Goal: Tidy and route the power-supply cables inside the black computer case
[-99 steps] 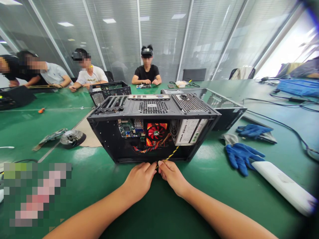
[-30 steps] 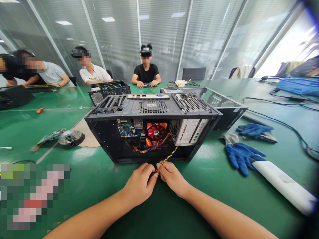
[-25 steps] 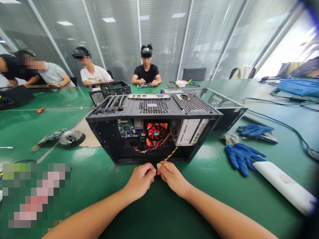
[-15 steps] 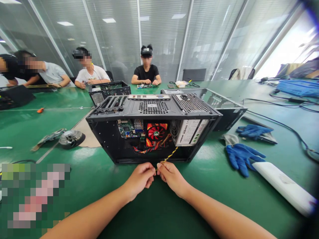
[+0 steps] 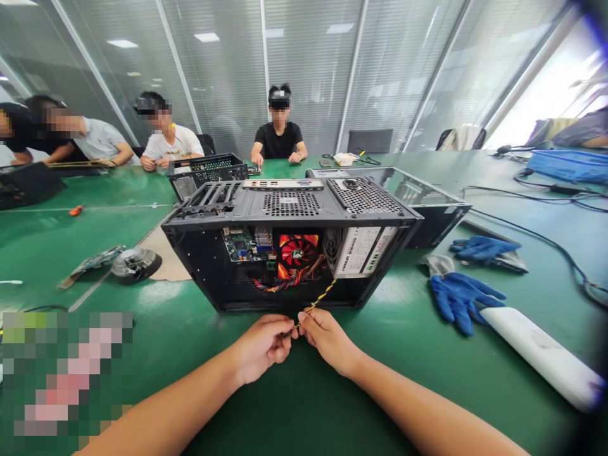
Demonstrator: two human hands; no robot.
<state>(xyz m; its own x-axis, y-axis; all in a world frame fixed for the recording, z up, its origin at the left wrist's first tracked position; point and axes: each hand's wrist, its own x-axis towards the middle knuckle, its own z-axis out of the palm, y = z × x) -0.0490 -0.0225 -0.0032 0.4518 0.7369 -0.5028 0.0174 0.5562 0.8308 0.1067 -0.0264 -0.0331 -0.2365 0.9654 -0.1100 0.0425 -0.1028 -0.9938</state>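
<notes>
A black computer case (image 5: 291, 218) with one side off stands across the table before me. Inside it are a red fan (image 5: 299, 251), part of a circuit board (image 5: 244, 244) and a power supply (image 5: 365, 252). From under the power supply a twisted yellow-and-black cable (image 5: 325, 295) runs out over the near edge. My right hand (image 5: 327, 332) pinches this cable between thumb and finger. Just beside it, my left hand (image 5: 268, 345) is closed on the cable's end, whose tip is mostly hidden by the fingers.
Blue gloves (image 5: 460, 291) and a long white object (image 5: 539, 354) lie to the right. A round metal part (image 5: 137, 264) sits on the left near a loose board (image 5: 92, 266). Behind are other cases (image 5: 209, 171), black cables (image 5: 546, 228) and several people at the table's far side.
My left hand has turned and shifted slightly left and down, with a little more cable showing between the hands. My right hand stays nearly still. The person opposite has moved a board to the side.
</notes>
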